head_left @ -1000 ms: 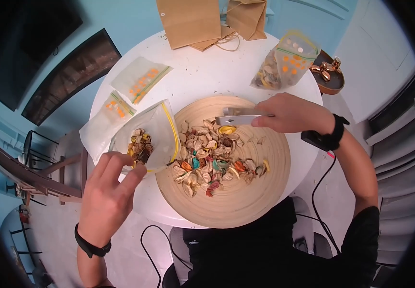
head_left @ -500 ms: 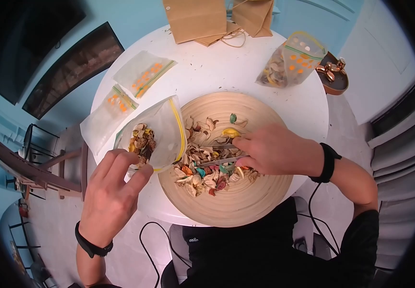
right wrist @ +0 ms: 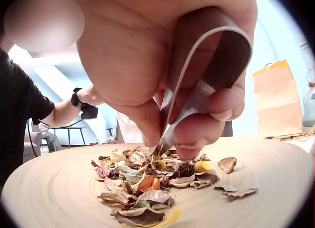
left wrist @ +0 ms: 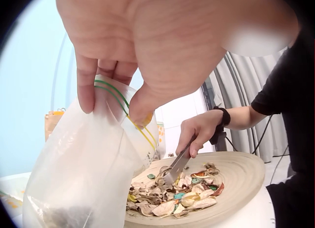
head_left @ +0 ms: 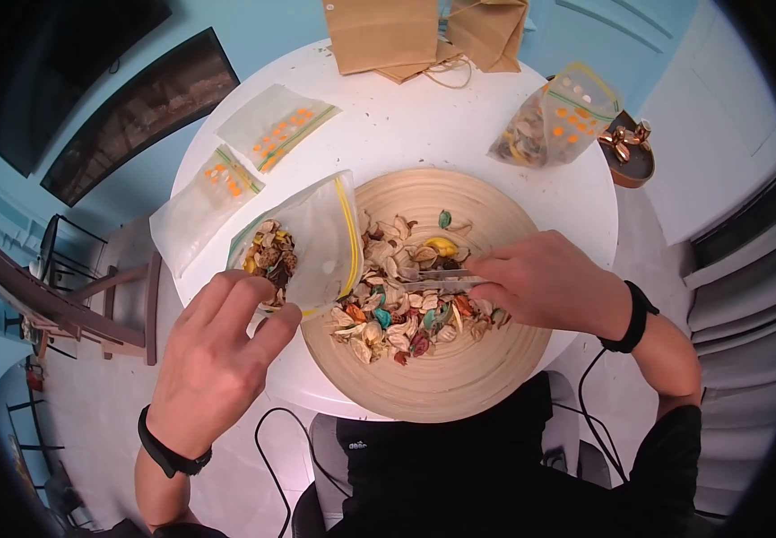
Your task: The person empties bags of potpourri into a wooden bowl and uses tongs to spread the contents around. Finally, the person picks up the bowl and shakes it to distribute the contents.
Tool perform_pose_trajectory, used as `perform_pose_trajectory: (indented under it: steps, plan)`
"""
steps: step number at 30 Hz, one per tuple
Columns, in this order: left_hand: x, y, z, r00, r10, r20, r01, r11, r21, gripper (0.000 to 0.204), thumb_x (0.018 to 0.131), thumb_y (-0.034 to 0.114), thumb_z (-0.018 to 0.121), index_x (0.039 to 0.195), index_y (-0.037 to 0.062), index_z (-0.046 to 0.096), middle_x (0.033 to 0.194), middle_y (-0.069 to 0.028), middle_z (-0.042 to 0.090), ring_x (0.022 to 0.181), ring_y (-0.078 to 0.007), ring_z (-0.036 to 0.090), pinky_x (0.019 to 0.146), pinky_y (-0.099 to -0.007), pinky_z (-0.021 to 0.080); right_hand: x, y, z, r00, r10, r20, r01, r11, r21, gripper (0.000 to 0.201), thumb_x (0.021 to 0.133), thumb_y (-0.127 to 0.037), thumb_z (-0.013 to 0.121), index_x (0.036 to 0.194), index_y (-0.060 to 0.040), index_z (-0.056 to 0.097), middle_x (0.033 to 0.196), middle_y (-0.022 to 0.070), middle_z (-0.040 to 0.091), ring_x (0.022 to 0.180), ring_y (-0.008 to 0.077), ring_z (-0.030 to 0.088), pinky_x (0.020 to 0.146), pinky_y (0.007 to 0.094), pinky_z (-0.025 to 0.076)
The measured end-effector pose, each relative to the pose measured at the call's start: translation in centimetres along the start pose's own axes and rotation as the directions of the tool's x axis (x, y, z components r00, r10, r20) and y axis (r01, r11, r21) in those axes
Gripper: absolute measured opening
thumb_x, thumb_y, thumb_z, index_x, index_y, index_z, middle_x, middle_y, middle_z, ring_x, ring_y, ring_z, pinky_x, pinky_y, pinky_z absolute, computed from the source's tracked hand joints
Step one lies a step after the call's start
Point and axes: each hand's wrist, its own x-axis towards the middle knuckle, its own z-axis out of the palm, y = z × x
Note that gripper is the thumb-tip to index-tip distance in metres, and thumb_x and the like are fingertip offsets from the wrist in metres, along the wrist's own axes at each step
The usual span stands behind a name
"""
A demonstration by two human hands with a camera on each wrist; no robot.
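My left hand [head_left: 217, 359] pinches the rim of a clear zip bag [head_left: 320, 238], which stands with its mouth toward the plate and holds some dried petals [head_left: 271, 251]. In the left wrist view, thumb and fingers grip the bag [left wrist: 83, 159] near its green and yellow seal. My right hand [head_left: 554, 282] holds metal tongs [head_left: 446, 283], whose tips are down in the pile of dried petals [head_left: 397, 336] on the round wooden plate [head_left: 424, 390]. The right wrist view shows the bent tongs [right wrist: 216, 29] squeezed between thumb and fingers; their tips touch the petals [right wrist: 150, 183].
Two flat zip bags [head_left: 280, 125] [head_left: 199, 211] lie at the back left of the white table [head_left: 388, 125]. A filled zip bag [head_left: 554, 121] stands at the back right. Brown paper bags [head_left: 383, 36] are at the far edge, and small crumbs dot the tabletop.
My right hand has moved down from the plate's upper right, bringing the tongs into the petals, where their arms have drawn closer together. The left hand still holds the bag.
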Motion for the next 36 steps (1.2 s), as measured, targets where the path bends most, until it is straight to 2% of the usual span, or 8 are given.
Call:
perform_pose_trajectory:
  steps: [8,14,17,21,22,28,30,36]
  plan:
    - [0.5,0.1,0.1,1.0,0.019,-0.018,-0.02,0.999,-0.043,0.039,0.061,-0.009,0.071,0.097,0.0043,0.07,0.102,-0.0102,0.062,0.097,-0.0313,0.062,0.08,-0.041,0.055,-0.1,-1.3,-4.4,0.992,0.063,-0.105,-0.066,0.997,-0.025,0.022,0.097,-0.028,0.064,0.097,-0.0063,0.068,0.07,0.0072,0.065,0.062,0.0301,0.064,0.057,0.0396,0.048]
    - [1.0,-0.2,0.1,0.998,0.054,0.01,-0.053,0.997,-0.059,0.036,0.063,-0.006,0.072,0.097,0.0025,0.071,0.102,-0.0104,0.062,0.096,-0.0296,0.062,0.08,-0.0391,0.055,4.2,-3.1,-6.0,0.977,-0.116,-0.179,0.098,0.989,-0.107,0.024,0.096,-0.028,0.065,0.092,-0.0041,0.066,0.067,0.0084,0.064,0.061,0.0296,0.064,0.056,0.0399,0.048]
    - [1.1,-0.1,0.0,0.998,0.053,0.031,-0.051,0.996,-0.068,0.035,0.064,-0.006,0.072,0.098,0.0028,0.071,0.102,-0.0107,0.063,0.096,-0.0291,0.062,0.079,-0.0387,0.055,5.5,-3.7,-5.0,0.976,-0.181,-0.125,0.141,0.951,-0.274,0.024,0.093,-0.029,0.068,0.104,-0.0071,0.064,0.068,0.0042,0.056,0.061,0.0248,0.062,0.054,0.0362,0.047]
    - [0.3,-0.9,-0.3,1.0,0.017,0.01,-0.016,0.999,-0.05,0.033,0.067,-0.008,0.072,0.097,0.0031,0.071,0.101,-0.0112,0.063,0.095,-0.0293,0.062,0.078,-0.0389,0.055,2.8,-2.9,-4.9,0.964,-0.156,-0.213,0.121,0.978,-0.17,0.027,0.093,-0.03,0.07,0.108,-0.0075,0.066,0.071,0.0063,0.059,0.061,0.0261,0.062,0.055,0.0368,0.047]
    - [0.2,-1.2,-0.4,1.0,-0.001,0.009,0.002,0.999,-0.054,0.032,0.067,-0.008,0.072,0.097,0.0031,0.071,0.101,-0.0115,0.062,0.095,-0.0295,0.062,0.078,-0.039,0.055,2.0,-2.8,-5.4,0.976,-0.039,-0.215,0.027,0.998,-0.057,0.026,0.094,-0.031,0.068,0.101,-0.0052,0.065,0.067,0.0099,0.061,0.062,0.0308,0.063,0.057,0.0398,0.048]
    - [0.4,-4.7,-2.1,0.969,-0.212,-0.127,0.198,0.973,-0.115,0.026,0.076,-0.012,0.069,0.098,0.001,0.068,0.097,-0.0134,0.06,0.092,-0.033,0.061,0.078,-0.0398,0.051,-1.6,2.2,-5.0,0.944,0.314,0.098,-0.327,0.929,0.175,0.034,0.097,-0.034,0.065,0.094,-0.0001,0.066,0.066,0.0191,0.063,0.069,0.0387,0.065,0.064,0.046,0.049]
    - [-0.1,-3.4,-1.3,0.989,-0.119,-0.087,0.111,0.989,-0.097,0.028,0.072,-0.011,0.073,0.096,0.0017,0.068,0.097,-0.0123,0.06,0.091,-0.0315,0.061,0.078,-0.0404,0.051,-2.1,3.3,-4.5,0.878,0.419,0.232,-0.451,0.886,0.105,0.033,0.097,-0.031,0.066,0.105,0.0007,0.066,0.074,0.0216,0.064,0.071,0.0384,0.063,0.065,0.0415,0.049]
    - [-0.2,-1.6,-0.3,0.993,-0.106,-0.045,0.103,0.992,-0.073,0.029,0.07,-0.011,0.074,0.095,0.0027,0.068,0.1,-0.0107,0.06,0.095,-0.0311,0.061,0.076,-0.043,0.052,-1.9,4.0,-3.3,0.839,0.391,0.379,-0.487,0.85,0.202,0.04,0.099,-0.039,0.063,0.106,0.001,0.067,0.076,0.0212,0.065,0.071,0.0363,0.063,0.067,0.0419,0.05]
